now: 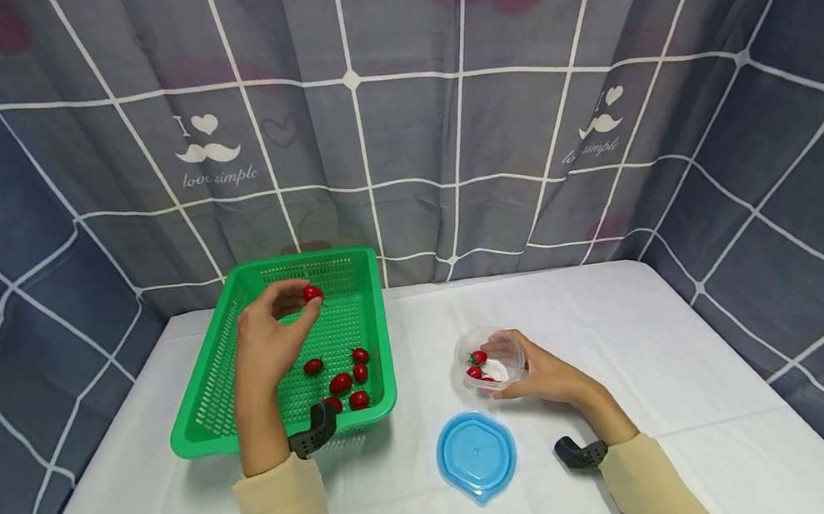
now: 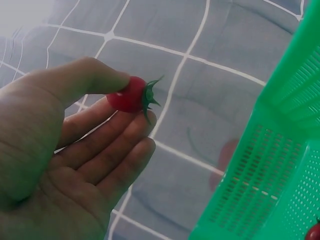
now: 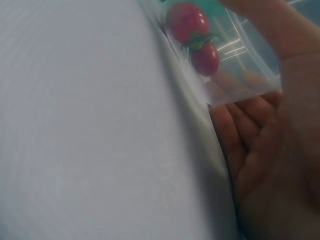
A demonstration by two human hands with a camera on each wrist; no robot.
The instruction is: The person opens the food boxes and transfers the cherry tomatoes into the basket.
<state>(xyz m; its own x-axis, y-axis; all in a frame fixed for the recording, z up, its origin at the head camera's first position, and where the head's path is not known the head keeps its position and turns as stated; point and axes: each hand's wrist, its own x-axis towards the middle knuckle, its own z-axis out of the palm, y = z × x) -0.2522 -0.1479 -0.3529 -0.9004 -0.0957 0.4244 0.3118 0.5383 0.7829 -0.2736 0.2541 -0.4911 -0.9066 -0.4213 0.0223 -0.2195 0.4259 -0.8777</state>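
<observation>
Between thumb and fingertips, my left hand (image 1: 269,332) pinches a cherry tomato (image 2: 129,95) with its green leafy top still on. That hand is raised over a green plastic basket (image 1: 376,311), where several more cherry tomatoes (image 1: 340,383) lie on the perforated floor. My right hand (image 1: 537,368) grips a small clear plastic container (image 1: 507,357) from its right side, thumb and fingers around the wall. Inside the container a few cherry tomatoes (image 3: 205,59) rest toward the left. The left forearm and its wrist strap hide part of the basket's near side.
A blue lid (image 1: 476,456) with a tab lies flat on the white tablecloth (image 1: 407,500), just in front of the container. Behind the table hangs a grey checked curtain (image 1: 407,140), close to the basket's far rim.
</observation>
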